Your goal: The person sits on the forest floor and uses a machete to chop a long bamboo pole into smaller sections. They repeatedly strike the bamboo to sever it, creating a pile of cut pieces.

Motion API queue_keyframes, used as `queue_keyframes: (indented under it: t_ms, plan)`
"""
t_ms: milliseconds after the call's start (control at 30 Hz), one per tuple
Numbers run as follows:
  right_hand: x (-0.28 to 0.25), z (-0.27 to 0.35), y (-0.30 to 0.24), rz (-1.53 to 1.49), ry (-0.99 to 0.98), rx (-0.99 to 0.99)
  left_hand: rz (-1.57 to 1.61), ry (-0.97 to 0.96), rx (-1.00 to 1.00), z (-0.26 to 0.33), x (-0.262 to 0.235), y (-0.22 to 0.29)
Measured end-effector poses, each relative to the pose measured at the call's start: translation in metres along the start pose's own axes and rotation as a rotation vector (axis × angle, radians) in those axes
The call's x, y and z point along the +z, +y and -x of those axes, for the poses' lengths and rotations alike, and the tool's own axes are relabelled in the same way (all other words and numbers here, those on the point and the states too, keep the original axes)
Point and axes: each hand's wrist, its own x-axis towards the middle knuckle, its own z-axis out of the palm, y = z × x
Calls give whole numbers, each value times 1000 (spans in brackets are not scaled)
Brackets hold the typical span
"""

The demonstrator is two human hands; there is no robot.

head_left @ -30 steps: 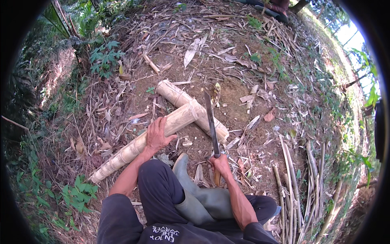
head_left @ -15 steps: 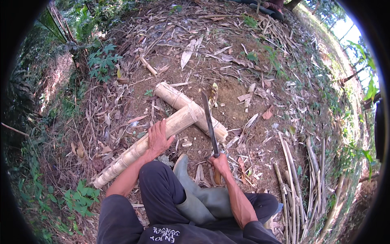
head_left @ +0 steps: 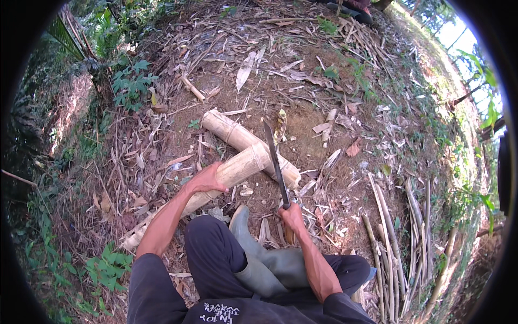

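The left hand point(head_left: 208, 181) is wrapped over a long bamboo pole point(head_left: 237, 170), which runs from the lower left up to its cut end, where it rests across a shorter bamboo log point(head_left: 232, 132) lying on the leaf-strewn ground point(head_left: 324, 70). To the right, the right hand point(head_left: 291, 216) is closed around the handle of a machete point(head_left: 275, 162), whose blade points up and away, just beside the pole's cut end and crossing the log. Between the forearms lies a green rubber boot point(head_left: 259, 259).
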Motion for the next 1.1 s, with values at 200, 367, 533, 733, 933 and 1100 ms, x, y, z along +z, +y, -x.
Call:
queue_keyframes:
  t_ms: [200,367,533,733,933,1100]
  plan:
    - [-9,-3,-2,34,12,33,-488,431,23,13,42,30]
    - [1,-20,6,5,12,27,-669,591,97,8,59,12]
    - [15,-25,11,9,11,43,-454,461,86,12,47,0]
    - [26,-18,8,9,38,60,-59,59,-44,35,-18,-23]
    - [7,-14,15,87,79,34,-203,68,-91,58,-5,-24]
    - [-9,-13,13,120,81,-3,-491,278,-135,52,20,3]
